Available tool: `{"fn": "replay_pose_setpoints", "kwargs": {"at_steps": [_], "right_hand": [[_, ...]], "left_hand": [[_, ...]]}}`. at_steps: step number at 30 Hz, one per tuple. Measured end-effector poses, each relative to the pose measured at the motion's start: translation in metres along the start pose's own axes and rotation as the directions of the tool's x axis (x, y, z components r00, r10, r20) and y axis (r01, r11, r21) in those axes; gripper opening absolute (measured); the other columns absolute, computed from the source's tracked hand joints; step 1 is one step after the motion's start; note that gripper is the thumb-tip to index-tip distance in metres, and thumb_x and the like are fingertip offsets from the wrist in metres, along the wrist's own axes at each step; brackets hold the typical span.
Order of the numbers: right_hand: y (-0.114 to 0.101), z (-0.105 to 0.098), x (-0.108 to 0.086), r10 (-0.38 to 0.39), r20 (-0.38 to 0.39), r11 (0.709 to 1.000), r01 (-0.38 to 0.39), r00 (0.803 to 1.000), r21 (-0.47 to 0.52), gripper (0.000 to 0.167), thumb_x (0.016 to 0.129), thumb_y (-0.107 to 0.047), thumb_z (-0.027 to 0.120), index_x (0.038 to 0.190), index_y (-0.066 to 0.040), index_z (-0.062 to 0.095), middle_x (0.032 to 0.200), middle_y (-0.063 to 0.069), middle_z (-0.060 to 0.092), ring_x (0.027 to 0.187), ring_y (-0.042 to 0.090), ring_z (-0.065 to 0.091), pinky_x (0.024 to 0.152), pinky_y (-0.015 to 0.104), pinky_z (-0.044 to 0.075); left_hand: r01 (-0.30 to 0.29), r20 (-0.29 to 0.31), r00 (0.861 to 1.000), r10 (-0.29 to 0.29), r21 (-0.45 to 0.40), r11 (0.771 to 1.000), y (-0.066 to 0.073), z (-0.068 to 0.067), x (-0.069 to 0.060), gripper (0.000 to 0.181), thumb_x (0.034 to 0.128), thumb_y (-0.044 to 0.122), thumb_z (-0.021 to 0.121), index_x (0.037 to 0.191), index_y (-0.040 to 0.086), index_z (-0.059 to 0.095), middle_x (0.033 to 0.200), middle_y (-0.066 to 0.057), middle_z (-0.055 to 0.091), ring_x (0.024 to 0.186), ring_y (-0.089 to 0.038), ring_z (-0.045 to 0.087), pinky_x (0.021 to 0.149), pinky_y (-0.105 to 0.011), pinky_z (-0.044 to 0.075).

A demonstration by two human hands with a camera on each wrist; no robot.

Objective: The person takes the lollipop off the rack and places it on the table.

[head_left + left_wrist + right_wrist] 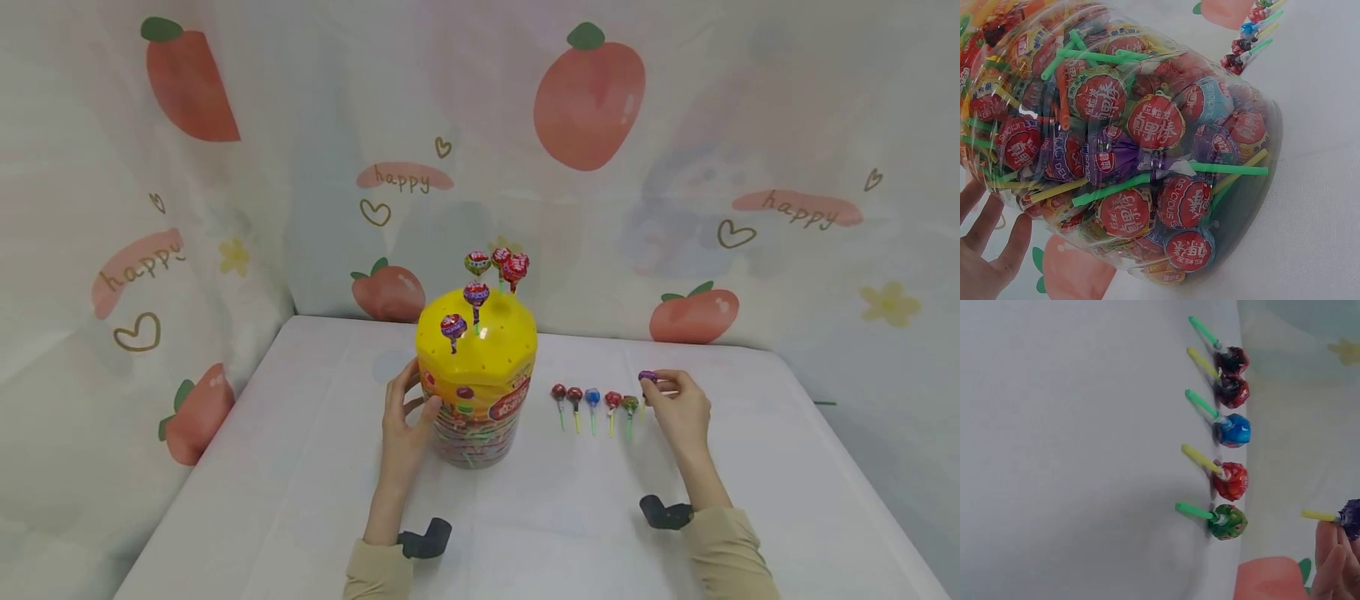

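Observation:
A large clear candy jar (480, 417), packed with wrapped lollipops, stands upright under a yellow lid (495, 333). Several lollipops (476, 293) stick up from the lid, heads on top. At the jar's left side rests my left hand (408, 421), thumb towards the front; in the left wrist view its spread, fairly straight fingers (1007, 250) lie along the plastic. My right hand (684, 417) pinches a purple-wrapped lollipop (648, 377) with a yellow stick, right of the lollipop row. That lollipop (1350, 515) is partly cut off in the right wrist view.
Between jar and right hand, a row of several lollipops lies on the white tabletop (562, 517), among them a blue one (592, 397) and a green one (630, 404). A fruit-printed cloth backdrop (495, 200) rises behind the table and at the left.

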State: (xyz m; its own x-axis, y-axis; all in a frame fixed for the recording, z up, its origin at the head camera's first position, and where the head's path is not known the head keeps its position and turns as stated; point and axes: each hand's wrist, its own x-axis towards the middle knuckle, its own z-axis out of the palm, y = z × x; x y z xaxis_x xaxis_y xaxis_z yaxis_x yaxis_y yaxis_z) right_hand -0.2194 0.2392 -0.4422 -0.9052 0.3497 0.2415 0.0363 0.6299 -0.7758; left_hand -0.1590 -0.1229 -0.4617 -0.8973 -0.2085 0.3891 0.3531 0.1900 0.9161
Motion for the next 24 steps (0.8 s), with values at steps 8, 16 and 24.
{"fn": "replay_pose_setpoints", "kwargs": {"at_steps": [8,16,24], "right_hand": [[0.014,0.0,0.01,0.07,0.096,0.994,-0.061,0.993,-0.096,0.036,0.092,-0.027,0.06,0.116,0.0,0.061,0.099,0.021,0.067,0.053,-0.009,0.053,0.051,0.016,0.043],[0.029,0.007,0.02,0.125,0.166,0.979,-0.095,0.978,-0.179,0.038,0.092,-0.024,0.059,0.115,0.005,0.059,0.093,0.023,0.068,0.059,0.001,0.056,0.06,0.024,0.038],[0.046,0.011,0.026,0.184,0.221,0.969,-0.14,0.958,-0.203,0.039,0.091,-0.023,0.059,0.114,0.008,0.057,0.084,0.019,0.069,0.055,0.006,0.059,0.055,0.024,0.039]], "left_hand": [[0.006,0.014,1.0,-0.006,0.025,1.0,0.031,-0.003,-0.004,0.058,0.092,0.005,0.06,0.146,0.008,0.037,0.143,-0.015,0.042,0.131,-0.028,0.042,0.104,-0.048,0.043],[0.013,0.014,1.0,-0.014,0.023,1.0,0.037,-0.004,-0.005,0.058,0.0926,0.006,0.059,0.146,0.01,0.037,0.143,-0.014,0.043,0.132,-0.027,0.042,0.104,-0.048,0.042],[0.023,0.009,1.0,-0.023,0.013,1.0,0.037,-0.003,-0.004,0.057,0.0921,0.004,0.058,0.146,0.008,0.038,0.142,-0.017,0.042,0.131,-0.03,0.041,0.105,-0.057,0.04]]}}
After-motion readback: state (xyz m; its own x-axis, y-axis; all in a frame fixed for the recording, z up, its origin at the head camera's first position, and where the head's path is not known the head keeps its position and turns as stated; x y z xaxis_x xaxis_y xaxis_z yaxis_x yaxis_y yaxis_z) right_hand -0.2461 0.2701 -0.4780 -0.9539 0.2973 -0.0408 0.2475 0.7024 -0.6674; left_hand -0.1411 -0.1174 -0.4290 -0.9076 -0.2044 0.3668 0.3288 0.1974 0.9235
